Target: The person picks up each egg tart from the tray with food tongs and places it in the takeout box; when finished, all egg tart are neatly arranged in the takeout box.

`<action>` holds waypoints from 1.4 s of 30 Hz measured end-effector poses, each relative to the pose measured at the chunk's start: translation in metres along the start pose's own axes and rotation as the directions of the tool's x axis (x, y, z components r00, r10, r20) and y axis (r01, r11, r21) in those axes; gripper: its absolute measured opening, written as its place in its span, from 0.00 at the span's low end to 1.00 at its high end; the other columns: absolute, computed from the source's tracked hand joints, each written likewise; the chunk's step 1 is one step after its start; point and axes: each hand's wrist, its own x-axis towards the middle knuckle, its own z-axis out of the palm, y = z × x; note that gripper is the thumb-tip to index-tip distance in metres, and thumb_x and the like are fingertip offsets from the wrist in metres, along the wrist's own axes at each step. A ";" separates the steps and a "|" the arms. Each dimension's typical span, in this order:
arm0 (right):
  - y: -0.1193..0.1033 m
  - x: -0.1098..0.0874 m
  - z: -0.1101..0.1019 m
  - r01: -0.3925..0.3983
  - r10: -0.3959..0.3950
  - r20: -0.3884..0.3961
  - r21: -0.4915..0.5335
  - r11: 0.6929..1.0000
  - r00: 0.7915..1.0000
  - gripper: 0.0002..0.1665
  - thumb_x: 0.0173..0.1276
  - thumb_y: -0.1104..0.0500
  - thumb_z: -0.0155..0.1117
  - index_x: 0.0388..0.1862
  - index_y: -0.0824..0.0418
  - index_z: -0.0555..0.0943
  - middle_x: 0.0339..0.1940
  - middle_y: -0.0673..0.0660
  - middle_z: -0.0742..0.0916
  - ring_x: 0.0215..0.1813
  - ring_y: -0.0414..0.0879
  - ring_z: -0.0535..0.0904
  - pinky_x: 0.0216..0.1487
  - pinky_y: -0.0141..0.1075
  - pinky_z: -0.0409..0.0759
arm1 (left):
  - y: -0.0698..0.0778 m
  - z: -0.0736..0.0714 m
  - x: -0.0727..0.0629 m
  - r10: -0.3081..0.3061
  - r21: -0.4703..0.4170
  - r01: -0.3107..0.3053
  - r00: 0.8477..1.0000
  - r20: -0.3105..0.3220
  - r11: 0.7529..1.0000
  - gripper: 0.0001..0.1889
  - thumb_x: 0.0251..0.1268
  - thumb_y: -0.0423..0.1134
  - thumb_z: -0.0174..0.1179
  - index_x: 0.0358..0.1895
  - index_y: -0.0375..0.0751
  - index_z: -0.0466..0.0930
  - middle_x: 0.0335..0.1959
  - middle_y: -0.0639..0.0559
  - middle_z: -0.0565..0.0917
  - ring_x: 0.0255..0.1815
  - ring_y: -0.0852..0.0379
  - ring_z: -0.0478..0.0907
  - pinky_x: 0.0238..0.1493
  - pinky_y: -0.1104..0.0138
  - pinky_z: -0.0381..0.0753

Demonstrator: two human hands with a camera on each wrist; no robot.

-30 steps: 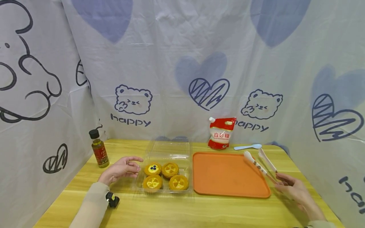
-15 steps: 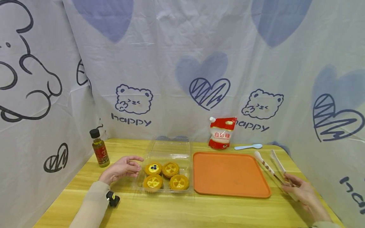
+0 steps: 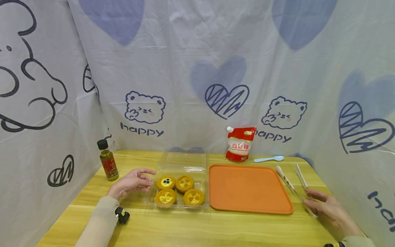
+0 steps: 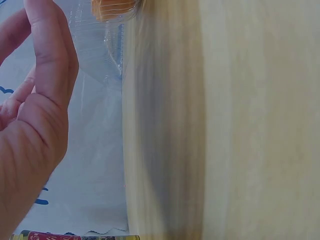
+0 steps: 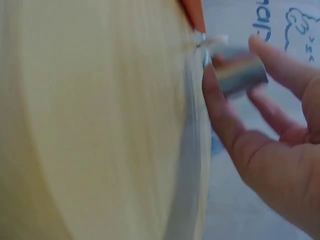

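Observation:
My right hand [image 3: 331,211] is at the right of the table, thumb and fingers around the tongs [image 3: 287,179]. The tongs' two pale arms stand spread, pointing away beside the orange tray [image 3: 250,188]. In the right wrist view the curved metal end of the tongs [image 5: 240,72] shows between thumb and fingertips, blurred. My left hand [image 3: 132,183] holds nothing, fingers loosely bent, at the left side of a clear plastic box [image 3: 182,161] with its lid up. Several egg tarts [image 3: 193,197] sit in the box, one topped with dark berries [image 3: 166,181].
A sauce bottle [image 3: 108,163] with a black cap stands at the back left. Behind the tray are a red and white sugar pouch [image 3: 239,145] and a pale blue spoon [image 3: 268,159]. A printed cloth [image 3: 179,133] hangs around the table's back and sides.
My right hand has moved right with the tongs, from over the tray's right edge to beside it, and slightly lower. The left hand, box and tarts have stayed put.

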 end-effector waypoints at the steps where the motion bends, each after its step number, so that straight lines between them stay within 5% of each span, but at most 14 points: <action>1: 0.000 0.001 -0.002 -0.023 0.024 0.020 -0.015 1.000 1.000 0.32 0.68 0.57 0.66 0.70 0.58 0.71 0.54 0.42 0.81 0.45 0.24 0.75 0.46 0.26 0.79 | 0.000 0.000 0.000 0.002 -0.002 -0.002 1.000 -0.001 1.000 0.32 0.66 0.28 0.60 0.69 0.23 0.55 0.38 0.46 0.84 0.35 0.55 0.83 0.39 0.65 0.87; 4: 0.000 0.004 -0.008 -0.042 0.050 0.081 -0.087 0.995 0.996 0.44 0.69 0.55 0.65 0.74 0.74 0.57 0.65 0.59 0.77 0.46 0.25 0.75 0.48 0.26 0.78 | 0.000 0.000 -0.001 0.002 -0.007 -0.002 1.000 -0.005 1.000 0.33 0.65 0.28 0.60 0.69 0.23 0.55 0.38 0.46 0.84 0.34 0.55 0.83 0.39 0.65 0.87; 7: 0.003 0.007 -0.013 0.010 0.009 0.151 -0.120 0.993 0.989 0.42 0.70 0.56 0.63 0.74 0.74 0.57 0.65 0.64 0.78 0.48 0.25 0.77 0.49 0.25 0.78 | -0.001 0.000 -0.002 -0.003 -0.009 0.003 1.000 -0.010 1.000 0.32 0.65 0.28 0.60 0.69 0.23 0.56 0.38 0.46 0.84 0.34 0.55 0.83 0.38 0.65 0.87; 14: 0.011 0.014 -0.025 0.125 -0.116 0.267 -0.017 0.992 0.957 0.25 0.71 0.62 0.61 0.63 0.42 0.76 0.51 0.39 0.85 0.50 0.29 0.81 0.50 0.25 0.80 | -0.002 0.000 -0.003 -0.004 -0.007 0.004 1.000 -0.016 1.000 0.32 0.66 0.28 0.61 0.69 0.24 0.56 0.38 0.45 0.84 0.33 0.56 0.83 0.38 0.66 0.87; 20: 0.014 0.018 -0.030 0.142 -0.119 0.299 -0.057 0.988 0.947 0.31 0.69 0.63 0.63 0.71 0.60 0.70 0.53 0.41 0.85 0.50 0.25 0.79 0.50 0.25 0.81 | -0.002 -0.001 -0.003 -0.003 -0.011 0.002 1.000 -0.014 1.000 0.32 0.66 0.28 0.60 0.69 0.24 0.56 0.38 0.45 0.84 0.33 0.56 0.83 0.38 0.66 0.87; 28: 0.005 0.014 -0.026 0.077 -0.029 0.156 -0.313 0.947 0.987 0.45 0.65 0.55 0.69 0.72 0.76 0.59 0.64 0.73 0.77 0.49 0.30 0.78 0.48 0.29 0.82 | -0.001 -0.001 -0.004 -0.002 0.003 0.002 1.000 -0.011 1.000 0.31 0.66 0.28 0.60 0.69 0.24 0.57 0.37 0.47 0.83 0.33 0.56 0.83 0.38 0.65 0.87; 33: 0.001 0.009 -0.025 0.074 -0.024 0.131 -0.389 0.918 0.991 0.45 0.67 0.52 0.67 0.72 0.76 0.59 0.66 0.77 0.73 0.53 0.41 0.79 0.47 0.29 0.81 | 0.001 0.000 -0.003 -0.009 0.006 0.010 1.000 -0.014 1.000 0.32 0.66 0.28 0.60 0.69 0.24 0.57 0.37 0.46 0.83 0.34 0.56 0.82 0.39 0.65 0.87; 38: 0.000 0.007 -0.024 0.083 -0.063 0.067 -0.346 0.935 0.996 0.42 0.67 0.54 0.67 0.70 0.76 0.62 0.65 0.76 0.74 0.45 0.29 0.77 0.45 0.31 0.82 | 0.002 0.001 -0.001 -0.008 -0.003 0.008 1.000 -0.013 1.000 0.31 0.66 0.28 0.60 0.69 0.25 0.57 0.36 0.48 0.83 0.32 0.56 0.82 0.37 0.66 0.87; 42: -0.006 0.008 -0.015 0.121 -0.145 -0.032 -0.391 0.912 0.989 0.39 0.66 0.53 0.69 0.67 0.74 0.68 0.60 0.74 0.78 0.40 0.26 0.77 0.40 0.31 0.83 | 0.002 0.002 0.000 -0.010 0.009 0.010 1.000 -0.008 1.000 0.31 0.68 0.30 0.59 0.69 0.25 0.57 0.36 0.46 0.83 0.31 0.57 0.82 0.38 0.66 0.87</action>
